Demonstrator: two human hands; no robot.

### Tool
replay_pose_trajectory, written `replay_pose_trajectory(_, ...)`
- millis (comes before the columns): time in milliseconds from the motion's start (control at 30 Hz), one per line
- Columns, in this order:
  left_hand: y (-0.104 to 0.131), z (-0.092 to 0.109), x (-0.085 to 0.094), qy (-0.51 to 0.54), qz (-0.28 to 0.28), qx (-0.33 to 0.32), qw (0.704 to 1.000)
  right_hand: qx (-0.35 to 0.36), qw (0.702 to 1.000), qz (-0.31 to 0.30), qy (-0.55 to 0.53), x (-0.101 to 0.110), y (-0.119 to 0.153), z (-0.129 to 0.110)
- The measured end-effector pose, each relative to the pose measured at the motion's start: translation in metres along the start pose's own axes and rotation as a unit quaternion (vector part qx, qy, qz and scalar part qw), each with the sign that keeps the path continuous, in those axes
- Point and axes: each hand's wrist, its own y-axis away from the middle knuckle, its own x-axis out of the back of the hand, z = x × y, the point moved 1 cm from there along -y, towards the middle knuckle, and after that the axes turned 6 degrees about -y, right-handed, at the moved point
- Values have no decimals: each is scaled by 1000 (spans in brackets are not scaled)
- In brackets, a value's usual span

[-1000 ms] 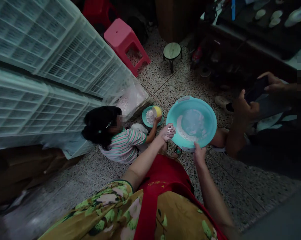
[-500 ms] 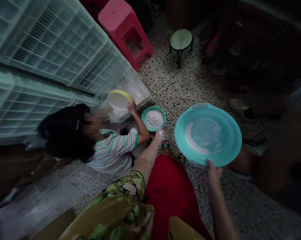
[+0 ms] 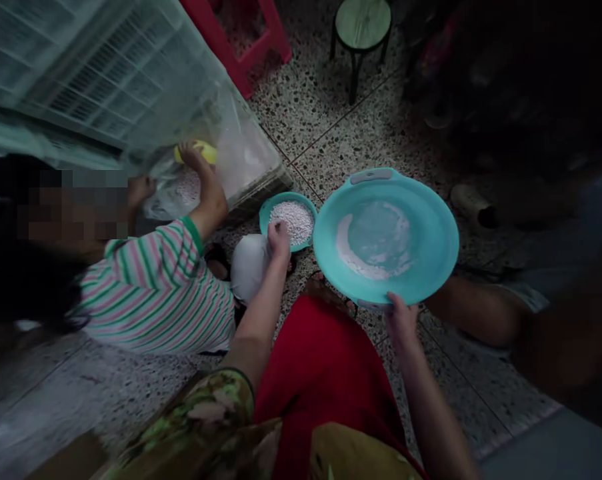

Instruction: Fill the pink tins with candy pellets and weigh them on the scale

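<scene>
My right hand [image 3: 403,317] grips the near rim of a large turquoise basin [image 3: 431,267], thumb over the edge. The basin is tilted, with a curved smear of white powder on its bottom. At the near left edge of a smaller turquoise basin [image 3: 265,217], my left hand [image 3: 279,239] has its fingers curled in. Whatever they hold, if anything, is hidden. Small white pellets [image 3: 297,222] fill that smaller basin on the floor. To the left, a co-worker's hand [image 3: 193,157] holds a yellow-rimmed container [image 3: 205,152] over a plastic-lined crate [image 3: 251,167] with more white pellets.
A co-worker in a striped shirt [image 3: 155,293] crouches close on my left. White plastic crates [image 3: 95,73] are stacked behind. A red stool [image 3: 251,60] and a small round stool [image 3: 363,27] stand ahead. Another person's arm [image 3: 475,310] is at right.
My left hand has moved left to the smaller basin and curled its fingers. The co-worker's yellow-rimmed container has tipped down into the lined crate. My view has shifted, with the large basin still held.
</scene>
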Motion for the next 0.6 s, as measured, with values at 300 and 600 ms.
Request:
replay_pose_trajectory(300, 193, 99, 10, -467, -374, -292, 746, -16, 999, -34, 22, -6, 91, -77)
replay_pose_trajectory(600, 278, 140, 40, -451, -356, -232, 785, 16, 995, -91, 21, 13, 159, -114)
